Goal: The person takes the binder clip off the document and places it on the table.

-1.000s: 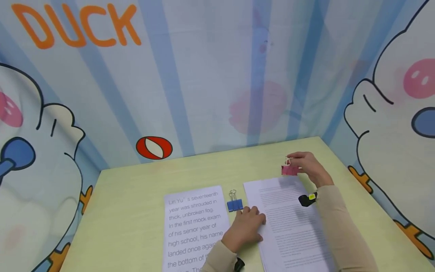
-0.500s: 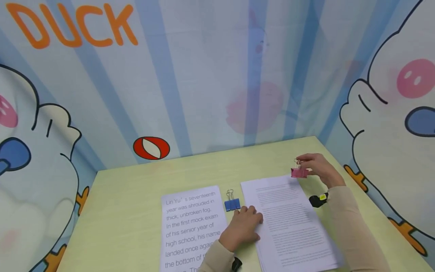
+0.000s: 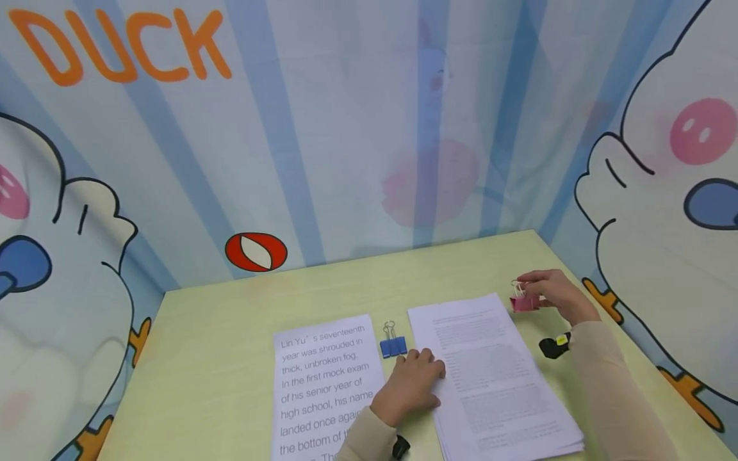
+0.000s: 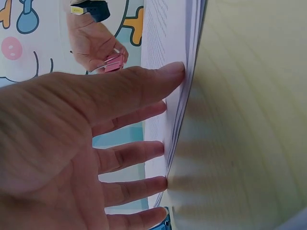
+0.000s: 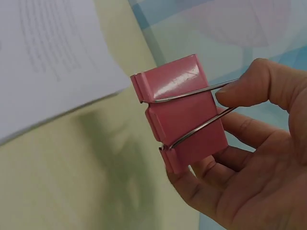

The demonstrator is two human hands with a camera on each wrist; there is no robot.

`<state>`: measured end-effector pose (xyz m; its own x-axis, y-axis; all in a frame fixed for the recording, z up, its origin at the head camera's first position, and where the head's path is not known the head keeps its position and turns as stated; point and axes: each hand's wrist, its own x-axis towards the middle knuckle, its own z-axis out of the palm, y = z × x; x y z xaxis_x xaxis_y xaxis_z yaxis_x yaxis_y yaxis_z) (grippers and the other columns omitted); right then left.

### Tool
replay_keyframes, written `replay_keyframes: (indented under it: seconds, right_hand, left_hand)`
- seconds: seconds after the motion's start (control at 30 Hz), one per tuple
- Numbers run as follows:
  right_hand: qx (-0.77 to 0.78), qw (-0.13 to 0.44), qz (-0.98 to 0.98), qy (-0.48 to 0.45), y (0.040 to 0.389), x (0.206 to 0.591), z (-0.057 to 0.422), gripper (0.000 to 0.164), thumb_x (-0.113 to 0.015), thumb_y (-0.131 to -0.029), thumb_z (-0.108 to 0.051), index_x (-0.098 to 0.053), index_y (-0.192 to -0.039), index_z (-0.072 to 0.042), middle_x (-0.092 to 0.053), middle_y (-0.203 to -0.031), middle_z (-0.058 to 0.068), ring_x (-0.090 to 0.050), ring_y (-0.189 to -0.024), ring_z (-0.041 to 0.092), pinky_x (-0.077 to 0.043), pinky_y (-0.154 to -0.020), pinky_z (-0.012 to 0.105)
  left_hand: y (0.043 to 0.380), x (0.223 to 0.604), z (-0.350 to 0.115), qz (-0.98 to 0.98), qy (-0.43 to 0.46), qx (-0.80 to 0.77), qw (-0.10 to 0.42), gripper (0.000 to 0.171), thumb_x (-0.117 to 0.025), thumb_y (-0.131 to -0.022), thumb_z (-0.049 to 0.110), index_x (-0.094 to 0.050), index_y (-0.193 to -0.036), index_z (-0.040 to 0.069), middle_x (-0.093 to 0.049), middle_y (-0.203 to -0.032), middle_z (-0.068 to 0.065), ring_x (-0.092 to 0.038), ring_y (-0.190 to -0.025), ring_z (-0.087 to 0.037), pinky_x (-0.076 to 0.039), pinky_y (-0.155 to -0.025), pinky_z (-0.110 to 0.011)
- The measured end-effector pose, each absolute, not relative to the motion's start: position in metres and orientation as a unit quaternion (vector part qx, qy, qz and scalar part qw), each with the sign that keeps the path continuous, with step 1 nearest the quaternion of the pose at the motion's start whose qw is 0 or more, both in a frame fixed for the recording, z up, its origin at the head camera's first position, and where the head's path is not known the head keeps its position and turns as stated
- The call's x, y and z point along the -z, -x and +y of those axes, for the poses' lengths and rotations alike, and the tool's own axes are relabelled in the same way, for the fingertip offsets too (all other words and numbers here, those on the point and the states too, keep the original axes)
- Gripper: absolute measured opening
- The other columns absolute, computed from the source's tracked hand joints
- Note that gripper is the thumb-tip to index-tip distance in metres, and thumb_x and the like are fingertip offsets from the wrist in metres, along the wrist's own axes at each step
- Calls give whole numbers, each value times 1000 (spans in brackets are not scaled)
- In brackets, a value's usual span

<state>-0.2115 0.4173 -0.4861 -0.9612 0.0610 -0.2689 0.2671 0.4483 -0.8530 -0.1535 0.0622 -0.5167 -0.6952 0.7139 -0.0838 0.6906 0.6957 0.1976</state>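
Observation:
My right hand (image 3: 556,296) holds a pink binder clip (image 5: 180,112) by its wire handles, thumb on one side and fingers behind. The clip hangs just right of the top right corner of a printed paper stack (image 3: 496,378). In the right wrist view the stack's corner lies apart from the clip. My left hand (image 3: 410,383) rests along the stack's left edge. Its fingers (image 4: 129,155) are spread and nearly straight, with their tips against the paper edges in the left wrist view. A blue binder clip (image 3: 393,346) lies just beyond the left fingertips.
A large-print sheet (image 3: 323,378) lies to the left, partly under the left forearm in the head view. All of it rests on a pale yellow table (image 3: 219,358). A curtain (image 3: 346,128) with cartoon ducks hangs along the table's back and sides.
My right hand has carried the pink binder clip rightward and a little toward me, from above the stack's top edge to beside its right corner. The left hand stays at the stack's edge.

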Motion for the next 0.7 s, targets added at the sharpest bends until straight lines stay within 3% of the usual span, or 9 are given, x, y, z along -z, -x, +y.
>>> replay_keyframes:
  seconds: [0.13,0.27,0.37,0.53,0.7]
  right_hand:
    - [526,97,838,-109,208,497,424,42,-55,-97,-11,-52,-133,11,-61,-124,25,-58,-91,22,-49,-82,39]
    - [534,87,832,-120,205,509,431,17,-56,-96,-10,-60,-102,5,-64,-102,11,-56,-84,21,-50,-77,36]
    - [530,79,835,-125,203,513,433,12,-58,-96,-10,-60,-89,0,-62,-87,4,-55,-80,20,-47,-76,35]
    - [507,68,849,-132,200,517,435,10,-60,-92,-8,-64,-87,-1,-57,-68,-1,-51,-73,21,-40,-70,35]
    - [491,59,860,-127,197,517,436,14,-61,-92,-9,-65,-86,2,-57,-68,-1,-50,-76,22,-38,-71,37]
  left_hand:
    - [154,516,62,917,-383,-74,78,46,-90,-73,35,-71,-113,22,-60,-115,1,-53,-105,-19,-43,-85,-37]
    - [154,515,61,917,-383,-76,79,46,-90,-73,35,-71,-113,22,-60,-114,1,-53,-105,-19,-43,-85,-36]
    - [154,515,61,918,-382,-76,77,46,-89,-73,35,-71,-113,22,-60,-115,1,-53,-106,-20,-43,-85,-36]
    - [155,516,60,917,-384,-76,78,46,-89,-74,36,-70,-114,22,-60,-115,1,-53,-107,-20,-43,-87,-37]
    - [155,518,61,916,-386,-76,77,45,-88,-74,36,-70,-114,23,-59,-115,2,-53,-107,-20,-43,-86,-36]
